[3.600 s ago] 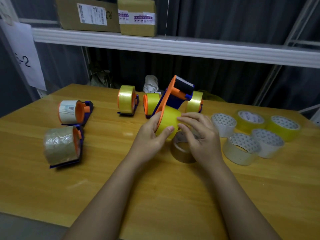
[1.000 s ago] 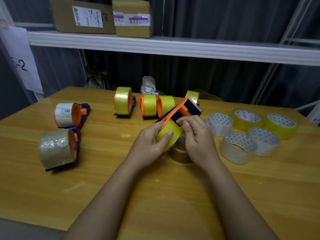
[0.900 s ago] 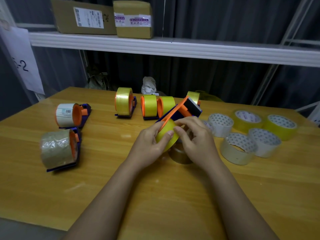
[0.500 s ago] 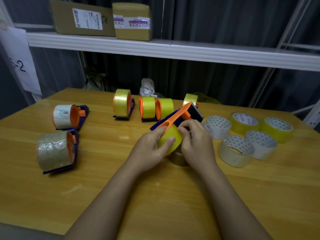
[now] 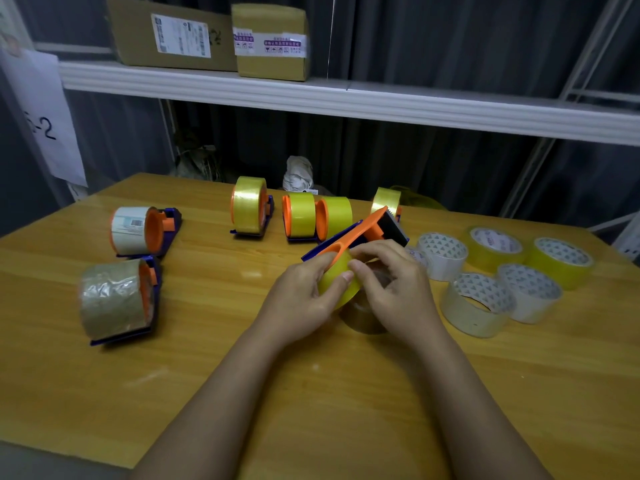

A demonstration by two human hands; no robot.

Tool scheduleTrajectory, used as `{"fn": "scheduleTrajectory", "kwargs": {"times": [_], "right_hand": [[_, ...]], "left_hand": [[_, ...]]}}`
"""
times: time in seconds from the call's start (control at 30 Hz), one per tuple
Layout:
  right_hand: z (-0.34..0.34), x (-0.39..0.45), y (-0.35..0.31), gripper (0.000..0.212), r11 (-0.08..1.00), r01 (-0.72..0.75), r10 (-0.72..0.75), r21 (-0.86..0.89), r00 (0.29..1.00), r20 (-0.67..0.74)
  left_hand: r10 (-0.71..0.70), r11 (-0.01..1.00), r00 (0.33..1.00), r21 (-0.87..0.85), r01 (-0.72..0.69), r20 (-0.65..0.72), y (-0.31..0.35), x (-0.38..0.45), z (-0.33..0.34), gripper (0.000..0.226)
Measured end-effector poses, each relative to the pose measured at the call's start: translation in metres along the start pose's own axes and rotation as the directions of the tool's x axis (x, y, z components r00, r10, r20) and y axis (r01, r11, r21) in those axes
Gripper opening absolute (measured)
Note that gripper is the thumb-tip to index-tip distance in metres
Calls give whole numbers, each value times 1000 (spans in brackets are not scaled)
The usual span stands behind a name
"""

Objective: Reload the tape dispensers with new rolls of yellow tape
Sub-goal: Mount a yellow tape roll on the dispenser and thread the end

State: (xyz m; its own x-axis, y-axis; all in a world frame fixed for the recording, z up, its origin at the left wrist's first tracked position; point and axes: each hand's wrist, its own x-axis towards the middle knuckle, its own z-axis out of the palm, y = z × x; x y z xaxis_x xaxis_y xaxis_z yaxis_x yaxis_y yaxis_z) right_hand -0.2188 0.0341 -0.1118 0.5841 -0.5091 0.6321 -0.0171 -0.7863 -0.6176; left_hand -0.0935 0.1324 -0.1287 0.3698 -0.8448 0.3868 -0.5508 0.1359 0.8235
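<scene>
Above the middle of the wooden table (image 5: pixel 311 410), my left hand (image 5: pixel 298 299) grips a yellow tape roll (image 5: pixel 337 285) mounted in an orange and blue tape dispenser (image 5: pixel 360 233). The dispenser tilts up to the right, its black blade end (image 5: pixel 393 228) far from me. My right hand (image 5: pixel 394 289) pinches at the roll's surface with thumb and forefinger. A brownish roll (image 5: pixel 363 317) lies on the table under my hands, partly hidden.
Several dispensers loaded with yellow tape (image 5: pixel 249 206) stand at the back. Two dispensers with other rolls (image 5: pixel 138 230) (image 5: pixel 117 299) lie at the left. Several loose rolls, yellow (image 5: pixel 495 247) and clear (image 5: pixel 478 306), sit at the right. A white shelf (image 5: pixel 346 98) with boxes hangs above.
The dispenser has tipped lower, from nearly upright to slanted. My right hand's fingers have shifted on the yellow roll's surface; my left hand keeps its grip.
</scene>
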Motion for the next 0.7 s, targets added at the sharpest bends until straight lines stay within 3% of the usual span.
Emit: {"fn": "scheduleTrajectory", "kwargs": {"times": [0.47, 0.7], "right_hand": [[7, -1, 4, 12, 984, -64, 35, -168, 984, -173], [11, -1, 1, 9, 974, -84, 29, -213, 969, -247]], "left_hand": [[34, 993, 998, 111, -40, 54, 5, -4, 2, 32], [-33, 999, 999, 19, 32, 28, 9, -3, 1, 32]]}}
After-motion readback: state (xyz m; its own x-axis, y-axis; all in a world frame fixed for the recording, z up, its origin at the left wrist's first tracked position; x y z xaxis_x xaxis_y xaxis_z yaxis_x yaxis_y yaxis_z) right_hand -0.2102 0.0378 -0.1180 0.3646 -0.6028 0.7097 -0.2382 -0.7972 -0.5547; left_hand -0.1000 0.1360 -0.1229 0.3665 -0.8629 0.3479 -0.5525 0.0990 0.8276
